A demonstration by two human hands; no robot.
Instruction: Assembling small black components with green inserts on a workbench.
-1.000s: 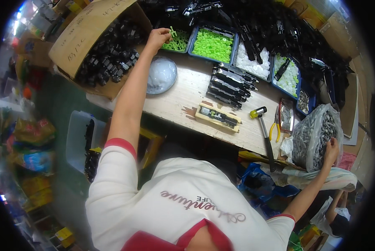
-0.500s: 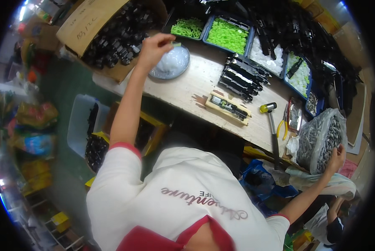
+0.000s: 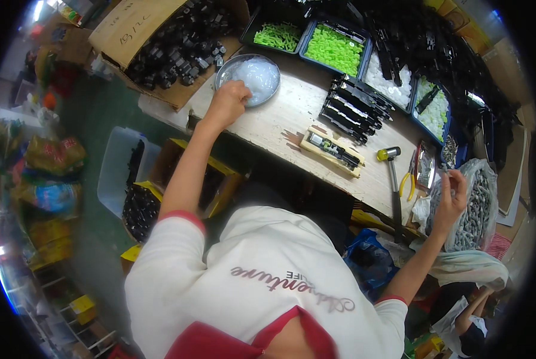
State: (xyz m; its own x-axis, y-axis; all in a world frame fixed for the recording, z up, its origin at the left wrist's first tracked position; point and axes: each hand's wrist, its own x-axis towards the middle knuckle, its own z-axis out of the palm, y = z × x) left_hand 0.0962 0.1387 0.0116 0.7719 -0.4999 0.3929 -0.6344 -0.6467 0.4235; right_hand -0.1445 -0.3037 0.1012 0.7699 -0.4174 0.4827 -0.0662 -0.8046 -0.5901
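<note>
My left hand [image 3: 229, 102] is curled into a fist at the near rim of a round metal bowl [image 3: 227, 67] that holds whitish translucent pieces. Anything inside the fist is hidden. My right hand [image 3: 450, 200] is raised at the mouth of a clear plastic bag [image 3: 480, 206] full of small dark parts, its fingertips drawn together; I cannot see whether they pinch anything. Between the hands, on the wooden bench [image 3: 280, 122], lies a pale wooden jig [image 3: 333, 151] with a black part in it.
Behind the bowl stand trays of bright green pieces [image 3: 336, 45] and white pieces [image 3: 393, 84]. A row of long black parts [image 3: 354, 110], a yellow-headed hammer [image 3: 392, 176] and yellow pliers [image 3: 406, 182] lie on the bench. A cardboard box [image 3: 130, 27] of black parts sits far left.
My left hand has drawn back from the green tray to the near rim of the metal bowl. My right hand has lifted a little at the bag. The view shifted.
</note>
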